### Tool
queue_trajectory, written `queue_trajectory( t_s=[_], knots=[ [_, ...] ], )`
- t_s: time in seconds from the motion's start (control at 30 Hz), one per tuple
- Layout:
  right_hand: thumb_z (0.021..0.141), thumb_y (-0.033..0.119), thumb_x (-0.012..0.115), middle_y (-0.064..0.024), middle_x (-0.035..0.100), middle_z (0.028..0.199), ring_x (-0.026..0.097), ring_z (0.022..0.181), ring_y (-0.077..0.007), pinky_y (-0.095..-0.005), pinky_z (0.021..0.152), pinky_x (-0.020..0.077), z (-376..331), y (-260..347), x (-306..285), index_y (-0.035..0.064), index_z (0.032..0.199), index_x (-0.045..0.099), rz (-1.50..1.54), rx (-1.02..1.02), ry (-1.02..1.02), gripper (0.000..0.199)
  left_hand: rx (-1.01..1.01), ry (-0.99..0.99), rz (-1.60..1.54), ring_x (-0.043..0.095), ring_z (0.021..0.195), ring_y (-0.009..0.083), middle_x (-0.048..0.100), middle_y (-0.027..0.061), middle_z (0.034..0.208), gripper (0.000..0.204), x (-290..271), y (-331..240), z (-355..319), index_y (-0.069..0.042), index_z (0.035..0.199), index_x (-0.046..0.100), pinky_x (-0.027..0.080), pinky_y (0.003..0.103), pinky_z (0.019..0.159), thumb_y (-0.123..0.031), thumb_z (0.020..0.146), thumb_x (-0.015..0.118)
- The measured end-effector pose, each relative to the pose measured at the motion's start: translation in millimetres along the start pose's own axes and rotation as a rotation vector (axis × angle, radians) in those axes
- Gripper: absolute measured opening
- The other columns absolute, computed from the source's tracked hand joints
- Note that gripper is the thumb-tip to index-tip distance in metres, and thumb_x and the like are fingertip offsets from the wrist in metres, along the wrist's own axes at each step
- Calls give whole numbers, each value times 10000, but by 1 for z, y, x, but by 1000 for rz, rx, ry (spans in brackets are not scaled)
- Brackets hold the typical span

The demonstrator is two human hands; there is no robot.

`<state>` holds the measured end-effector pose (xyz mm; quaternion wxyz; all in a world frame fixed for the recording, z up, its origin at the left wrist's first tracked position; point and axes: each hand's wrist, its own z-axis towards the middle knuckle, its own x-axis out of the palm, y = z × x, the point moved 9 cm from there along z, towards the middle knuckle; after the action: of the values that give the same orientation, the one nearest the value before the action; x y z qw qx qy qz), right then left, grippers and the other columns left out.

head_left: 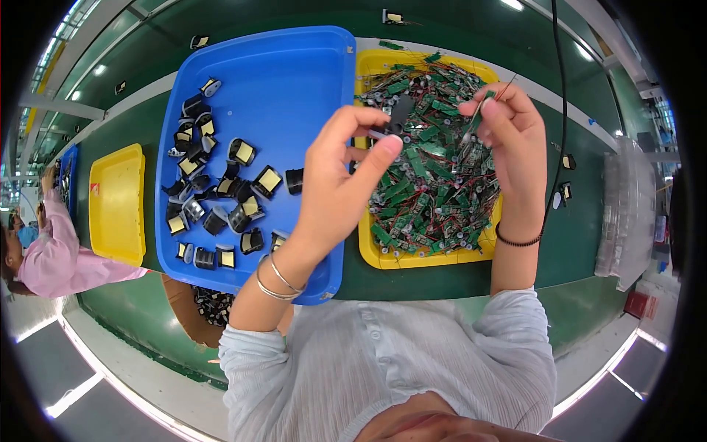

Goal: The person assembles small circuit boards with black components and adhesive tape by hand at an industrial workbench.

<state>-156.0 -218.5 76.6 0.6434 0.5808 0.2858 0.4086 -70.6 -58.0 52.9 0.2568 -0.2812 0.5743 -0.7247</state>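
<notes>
Holding a small black plastic part (398,114) pinched between thumb and fingertips, the left hand (340,177) sits raised over the seam between the blue tray (294,66) and the yellow tray (383,254). Grip clenched on the part; its long axis runs roughly up-and-down in the view, tilted slightly right at the top.

The right hand (508,132) is just to the right, level with the left, fingers closed on a small green circuit board (482,107) with thin red and dark wires (504,87) trailing up and to the right. The board's long axis leans the same way as the wires. Board and black part are near, not touching; the gap lies along a left-right line, the black part to the left of the board. Both hands are about equally close to that gap.

Counts:
- Hands of the wearer: two. Bangles on the left wrist, dark band on the right.
- Blue tray before the wearer: one, holding loose black parts with yellow faces (213,191), roughly two dozen; exact count cannot be told where they overlap.
- Yellow tray with green boards (427,191): one, heaped too densely to count.
- A second yellow tray (118,202) at left, contents not seen.
- A cardboard box (193,313) below the table edge, dark parts inside.
- Another person in pink (55,254) at far left.
</notes>
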Motion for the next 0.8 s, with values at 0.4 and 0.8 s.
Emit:
queue_trajectory(
  t_s=[0.4, 0.8],
  knots=[
    [755, -31, 591, -57, 573, 852, 591, 720, -107, -208, 594, 502, -28, -21, 45, -2, 868, 517, 18, 123, 103, 138, 92, -6, 14, 536, 856, 153, 503, 113, 1006, 242, 8, 2, -16, 9, 943, 532, 479, 244, 684, -43, 732, 640],
    [857, 34, 448, -35, 475, 771, 429, 582, -52, -160, 470, 311, -37, -25, 53, 24, 955, 404, 74, 114, 206, 108, 53, -27, 57, 532, 858, 156, 511, 117, 998, 238, 1, 9, -19, 12, 941, 535, 475, 244, 680, -59, 741, 641]
  ],
)
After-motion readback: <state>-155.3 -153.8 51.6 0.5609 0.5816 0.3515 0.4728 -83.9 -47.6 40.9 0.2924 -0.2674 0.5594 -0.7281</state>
